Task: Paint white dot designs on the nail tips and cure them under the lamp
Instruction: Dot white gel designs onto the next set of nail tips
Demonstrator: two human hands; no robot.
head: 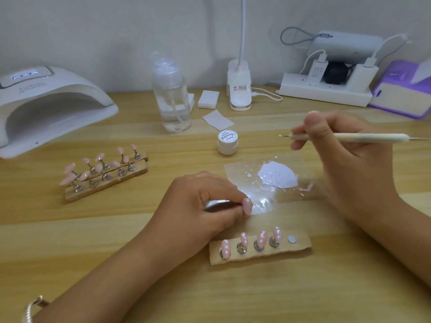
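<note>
Nail tip (247, 206), dotted, centre frame: our left hand (205, 201) pinches its holder (217, 203), our right hand (338, 145) grips the dotting stick (349, 137). Four dotted tips (261, 238) lower centre, ten plain tips (100, 157) middle left; we judge curing under the upper-left lamp (46, 106) undone

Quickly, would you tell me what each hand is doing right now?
Left hand: pinches the metal stand of a pink nail tip.
Right hand: grips the dotting tool.

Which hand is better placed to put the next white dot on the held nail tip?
Right. The right hand already grips the dotting tool, and its fine end is free. The left hand is busy pinching the stand of the nail tip, so it probably should only steady it.
</note>
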